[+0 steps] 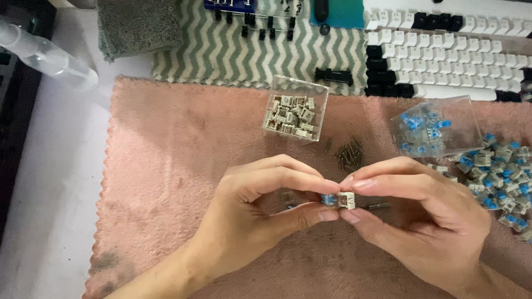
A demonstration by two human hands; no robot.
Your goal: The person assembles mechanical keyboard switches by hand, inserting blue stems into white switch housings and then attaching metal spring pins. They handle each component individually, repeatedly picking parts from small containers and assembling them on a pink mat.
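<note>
Both my hands meet over a pink cloth [177,166] and pinch one small keyboard switch [340,200] with a blue stem and pale housing. My left hand [260,210] grips its left side between thumb and fingers. My right hand [421,210] holds the pale housing on the right side. A small spring [379,206] lies on the cloth just right of the switch. Several dark springs [348,153] lie scattered above my fingers.
A clear box of pale switch housings [291,111] stands behind my hands. A tipped clear box [435,127] and a pile of blue switches [501,177] lie at right. A keyboard with black and white keycaps [443,55], a zigzag mat [249,50] and a grey towel [138,25] lie beyond.
</note>
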